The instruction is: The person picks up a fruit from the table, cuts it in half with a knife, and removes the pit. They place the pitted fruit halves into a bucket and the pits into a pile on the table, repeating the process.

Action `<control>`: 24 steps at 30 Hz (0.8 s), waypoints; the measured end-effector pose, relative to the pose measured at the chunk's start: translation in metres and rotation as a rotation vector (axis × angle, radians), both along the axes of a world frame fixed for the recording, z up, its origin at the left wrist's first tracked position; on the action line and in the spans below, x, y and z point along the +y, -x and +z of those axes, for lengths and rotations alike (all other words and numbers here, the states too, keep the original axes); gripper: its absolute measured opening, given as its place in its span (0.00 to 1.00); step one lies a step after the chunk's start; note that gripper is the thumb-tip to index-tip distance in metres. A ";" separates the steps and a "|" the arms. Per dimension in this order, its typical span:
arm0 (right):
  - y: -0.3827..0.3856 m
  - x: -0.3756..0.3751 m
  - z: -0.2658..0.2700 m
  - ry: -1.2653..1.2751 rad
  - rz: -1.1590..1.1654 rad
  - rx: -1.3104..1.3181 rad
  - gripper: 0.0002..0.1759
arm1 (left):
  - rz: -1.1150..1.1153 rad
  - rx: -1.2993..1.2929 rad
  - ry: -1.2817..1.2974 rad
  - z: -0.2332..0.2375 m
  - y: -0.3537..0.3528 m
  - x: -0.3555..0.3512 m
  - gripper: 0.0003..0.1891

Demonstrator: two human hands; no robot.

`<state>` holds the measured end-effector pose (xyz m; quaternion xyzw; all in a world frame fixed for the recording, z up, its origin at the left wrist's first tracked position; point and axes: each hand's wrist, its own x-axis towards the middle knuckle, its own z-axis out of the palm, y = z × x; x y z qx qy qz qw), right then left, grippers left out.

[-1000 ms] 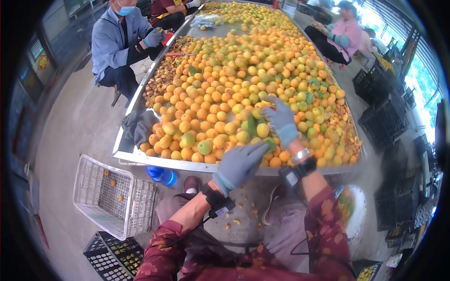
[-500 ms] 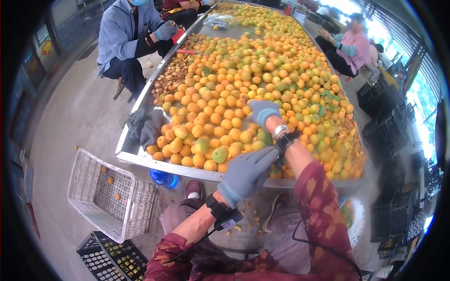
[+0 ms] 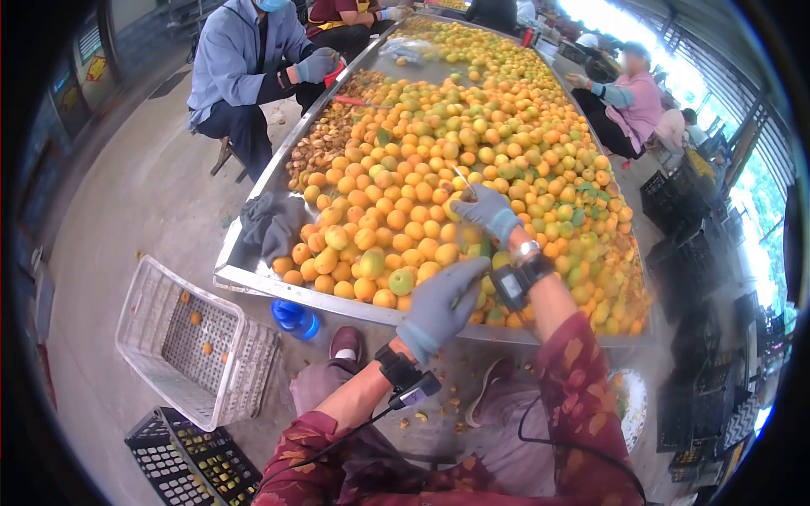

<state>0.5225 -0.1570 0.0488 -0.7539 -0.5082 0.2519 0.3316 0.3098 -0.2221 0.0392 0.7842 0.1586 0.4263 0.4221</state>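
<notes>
My left hand (image 3: 440, 309), in a grey glove, is over the near edge of the metal table (image 3: 363, 312). Its fingers reach to the upper right, the thumb a little apart, and no object shows in it. Farther in, my right hand (image 3: 489, 212), also gloved, is closed on a thin pointed tool (image 3: 462, 176) that sticks up from its fingers. Orange and yellow-green fruit (image 3: 384, 190) lies around and below my right hand. A green fruit (image 3: 402, 281) rests just beyond my left hand.
A dark cloth (image 3: 274, 226) lies on the table's left corner, near halved pieces (image 3: 316, 150). On the floor stand a white crate (image 3: 181, 337), a black crate (image 3: 198, 455) and a blue bottle (image 3: 295, 319). Co-workers sit left (image 3: 245, 76) and right (image 3: 629, 101).
My right hand has turned, and the thin tool now shows above it. My left hand has shifted slightly down, away from my right wrist. The whole view has shifted slightly.
</notes>
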 end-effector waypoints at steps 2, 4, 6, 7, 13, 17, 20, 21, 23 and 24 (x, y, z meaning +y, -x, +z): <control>0.006 -0.010 0.001 -0.059 -0.019 0.213 0.21 | 0.128 -0.088 0.053 -0.007 -0.001 0.007 0.15; 0.025 -0.026 0.011 -0.164 -0.058 0.519 0.13 | 0.144 -0.189 0.301 -0.011 -0.001 0.017 0.16; 0.051 -0.057 0.039 -0.151 -0.047 0.651 0.13 | 0.142 -0.335 0.727 -0.003 0.005 0.024 0.20; 0.061 -0.070 0.049 -0.139 -0.037 0.785 0.13 | 0.076 -0.362 0.773 0.002 0.009 0.027 0.24; 0.085 -0.095 0.024 -0.313 -0.070 0.644 0.13 | -0.192 -0.280 0.543 -0.003 0.008 0.028 0.31; 0.096 -0.118 0.048 -0.312 -0.121 0.813 0.14 | -0.396 -0.312 0.753 0.013 0.015 0.027 0.29; 0.100 -0.129 0.057 -0.357 -0.102 0.813 0.17 | -0.464 -0.391 0.813 0.014 0.013 0.026 0.29; 0.101 -0.131 0.056 -0.389 -0.076 0.716 0.19 | -0.487 -0.430 0.842 0.013 0.012 0.025 0.29; 0.101 -0.134 0.048 -0.389 -0.095 0.693 0.19 | -0.508 -0.426 0.846 0.008 0.009 0.025 0.30; 0.099 -0.136 0.046 -0.392 -0.111 0.656 0.20 | -0.534 -0.424 0.857 0.007 0.008 0.025 0.30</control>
